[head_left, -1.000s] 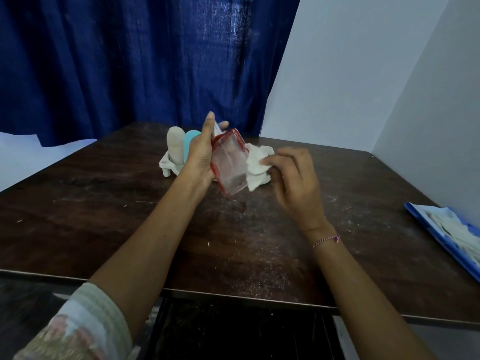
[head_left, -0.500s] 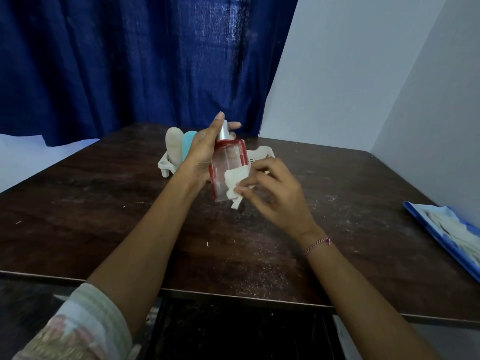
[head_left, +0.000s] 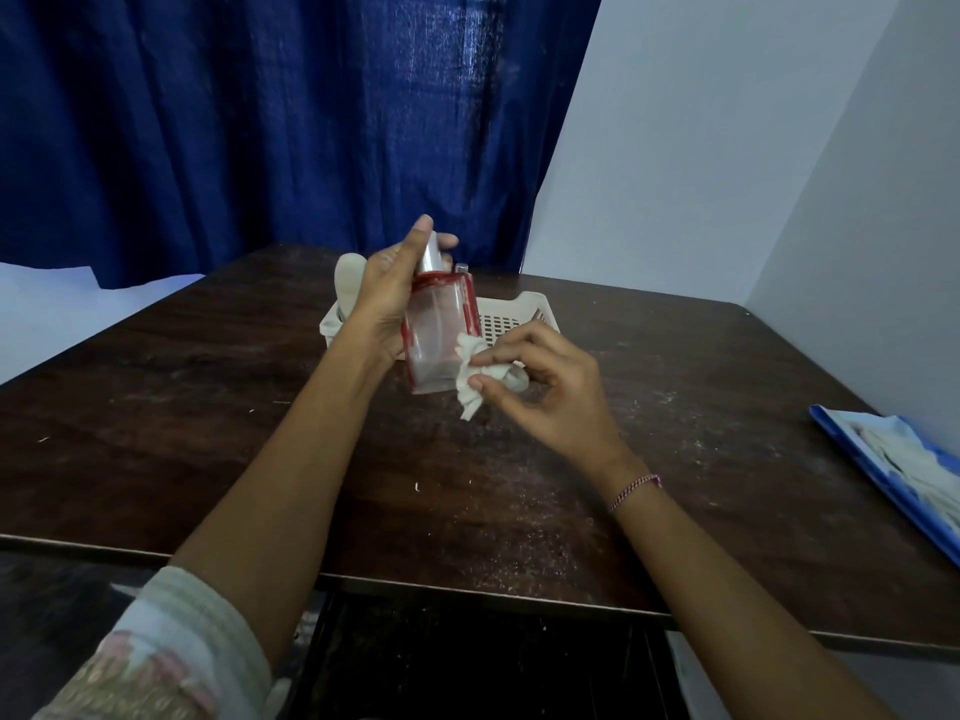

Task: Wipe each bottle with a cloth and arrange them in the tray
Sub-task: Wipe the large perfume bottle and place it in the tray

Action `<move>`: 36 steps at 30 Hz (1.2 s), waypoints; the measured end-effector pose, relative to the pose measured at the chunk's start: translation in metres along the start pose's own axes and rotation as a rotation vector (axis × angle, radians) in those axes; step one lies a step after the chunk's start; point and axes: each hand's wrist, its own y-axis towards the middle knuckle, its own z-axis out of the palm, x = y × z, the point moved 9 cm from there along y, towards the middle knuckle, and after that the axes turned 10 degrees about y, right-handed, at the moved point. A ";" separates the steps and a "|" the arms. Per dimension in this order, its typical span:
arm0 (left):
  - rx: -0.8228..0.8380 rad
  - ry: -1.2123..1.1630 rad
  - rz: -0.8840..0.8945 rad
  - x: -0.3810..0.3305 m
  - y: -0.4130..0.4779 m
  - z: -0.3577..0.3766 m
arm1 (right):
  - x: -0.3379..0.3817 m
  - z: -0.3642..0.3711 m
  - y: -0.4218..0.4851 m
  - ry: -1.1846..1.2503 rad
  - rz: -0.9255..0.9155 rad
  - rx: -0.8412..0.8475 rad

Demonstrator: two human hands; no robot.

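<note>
Fingers (head_left: pixel 415 239) of the left hand (head_left: pixel 387 304) curled round the neck and shoulder of a clear, red-edged perfume bottle (head_left: pixel 439 335), forefinger straight up along its silver cap (head_left: pixel 432 254), thumb on the cap's far side; just behind that hand, a cream bottle (head_left: pixel 347 278) standing in the left end of the slotted cream tray (head_left: pixel 519 304); perfume bottle upright, held just in front of the tray (base on or off the table: cannot tell); a second silver top (head_left: pixel 462 267) peeking from behind its right shoulder; a crumpled white cloth (head_left: pixel 470 387) touching the bottle's lower right edge, pinched between thumb and forefinger of the right hand (head_left: pixel 540 392), its other fingers (head_left: pixel 519 374) loosely curled; a pink thread bracelet (head_left: pixel 636 491) on that wrist; all over a dark, scuffed wooden table (head_left: pixel 208 407); at the far right edge, well apart, a blue flat holder (head_left: pixel 878 470) with white cloth lying on it.
</note>
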 end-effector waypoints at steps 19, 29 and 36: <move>0.448 0.278 0.000 0.009 -0.029 0.063 | -0.015 -0.015 0.002 0.082 0.139 -0.135; 0.340 0.395 0.071 0.008 -0.020 0.051 | -0.024 -0.017 0.002 0.219 0.164 -0.111; 0.249 0.440 0.155 -0.002 -0.018 0.052 | -0.025 -0.021 0.001 0.196 0.231 -0.123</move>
